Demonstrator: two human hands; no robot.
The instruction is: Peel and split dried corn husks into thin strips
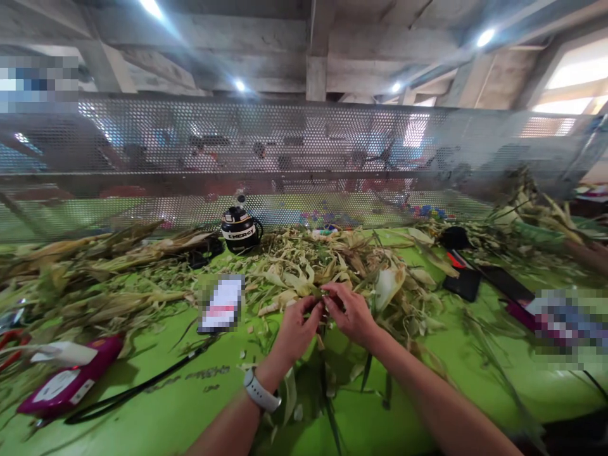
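Note:
My left hand (300,322), with a pale watch (261,391) on its wrist, is closed, fingertips pinched together. Pressed close to it, my right hand (350,311) pinches too. Between the fingertips is a small greenish piece of corn husk (323,294), mostly covered by the fingers. Long dark green strips hang down below the hands; whether they join that piece I cannot tell. Just beyond lies a heap of pale dry corn husks (327,256), and a broad husk (390,285) stands up right of my right hand.
A phone (222,304) and a magenta device (71,380) with a black strap lie left on the green table (180,405). A black "ENERGY" jar (239,229) stands near the perforated metal screen (285,139). Right are a dark phone (462,282) and another person's arm (586,253).

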